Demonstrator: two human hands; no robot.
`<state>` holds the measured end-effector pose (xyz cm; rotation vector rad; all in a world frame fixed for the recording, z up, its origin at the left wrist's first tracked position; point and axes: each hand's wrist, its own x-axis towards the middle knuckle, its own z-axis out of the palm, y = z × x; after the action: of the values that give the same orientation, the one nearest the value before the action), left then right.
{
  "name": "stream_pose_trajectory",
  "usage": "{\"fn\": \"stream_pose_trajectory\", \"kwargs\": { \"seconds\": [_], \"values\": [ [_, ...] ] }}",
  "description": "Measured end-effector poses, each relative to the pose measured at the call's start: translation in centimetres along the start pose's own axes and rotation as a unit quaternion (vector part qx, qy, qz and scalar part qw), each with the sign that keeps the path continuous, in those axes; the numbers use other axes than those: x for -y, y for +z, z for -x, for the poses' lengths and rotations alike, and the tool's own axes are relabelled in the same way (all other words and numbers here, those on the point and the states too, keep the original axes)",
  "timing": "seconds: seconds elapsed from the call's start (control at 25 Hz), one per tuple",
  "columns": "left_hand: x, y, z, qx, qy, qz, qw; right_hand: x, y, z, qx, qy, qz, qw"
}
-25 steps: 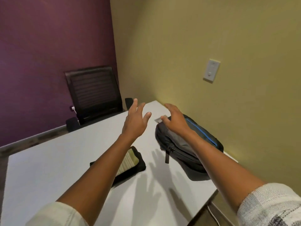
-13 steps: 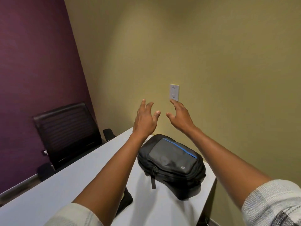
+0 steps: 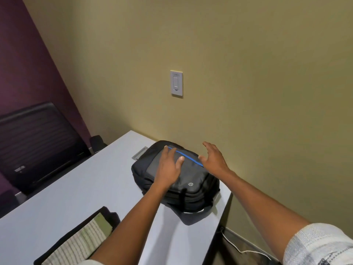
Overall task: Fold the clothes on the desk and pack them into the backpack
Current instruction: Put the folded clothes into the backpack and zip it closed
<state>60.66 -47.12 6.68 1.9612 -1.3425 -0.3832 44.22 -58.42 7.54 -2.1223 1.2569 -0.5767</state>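
A black and grey backpack (image 3: 191,185) with a blue stripe lies flat at the far right corner of the white desk (image 3: 76,192), its zips looking closed. My left hand (image 3: 169,167) is over its top panel with fingers spread, and I cannot tell whether it touches. My right hand (image 3: 213,159) hovers open above the backpack's far right edge. A stack of folded clothes (image 3: 80,240), black underneath with a pale striped piece on top, lies near the desk's front, partly behind my left forearm.
A black mesh office chair (image 3: 36,142) stands at the desk's far left, against the purple wall. A light switch (image 3: 176,83) is on the tan wall above the backpack. A white cable (image 3: 242,249) trails on the floor right of the desk.
Both hands have come down from in front of the wall to just over the backpack. The view has tipped downward, so the folded clothes show more fully.
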Motion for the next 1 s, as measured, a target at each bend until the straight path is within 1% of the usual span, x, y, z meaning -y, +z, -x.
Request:
{"fn": "stream_pose_trajectory", "kwargs": {
  "seconds": [0.12, 0.28, 0.4, 0.52, 0.6, 0.68, 0.76, 0.84, 0.88, 0.92, 1.0],
  "values": [
    [4.5, 3.2, -0.1, 0.007, -0.092, -0.005, 0.996, -4.2, 2.2, -2.3, 0.048, 0.020, 0.007, 0.999],
    [10.8, 6.6, 1.5, 0.016, -0.223, -0.018, 0.974, -8.2, 6.5, -3.4, 0.133, 0.044, 0.020, 0.990],
    [13.8, 8.6, 2.7, 0.027, -0.285, -0.029, 0.958, -10.3, 9.7, -3.2, 0.187, 0.045, 0.040, 0.980],
    [14.4, 9.0, 3.2, 0.024, -0.339, -0.022, 0.940, -11.5, 11.8, -3.3, 0.244, 0.012, 0.084, 0.966],
    [14.7, 9.1, 3.3, 0.043, -0.365, -0.016, 0.930, -11.9, 12.7, -2.9, 0.301, -0.018, 0.135, 0.944],
    [15.1, 9.5, 2.9, 0.044, -0.384, -0.007, 0.922, -12.3, 13.1, -2.8, 0.331, -0.059, 0.165, 0.927],
    [15.2, 9.8, 2.2, 0.019, -0.412, 0.013, 0.911, -12.5, 13.1, -3.1, 0.360, -0.101, 0.190, 0.908],
    [15.3, 10.2, 1.8, -0.018, -0.443, 0.045, 0.895, -12.8, 13.2, -3.2, 0.405, -0.137, 0.237, 0.872],
    [15.3, 10.3, 1.7, -0.033, -0.454, 0.055, 0.889, -12.9, 13.4, -3.2, 0.414, -0.149, 0.257, 0.861],
    [15.5, 10.4, 1.6, -0.046, -0.461, 0.058, 0.884, -13.1, 13.6, -3.2, 0.409, -0.156, 0.268, 0.858],
    [15.8, 10.4, 1.6, -0.063, -0.473, 0.051, 0.877, -13.3, 14.2, -3.1, 0.389, -0.165, 0.268, 0.866]
  ]
}}
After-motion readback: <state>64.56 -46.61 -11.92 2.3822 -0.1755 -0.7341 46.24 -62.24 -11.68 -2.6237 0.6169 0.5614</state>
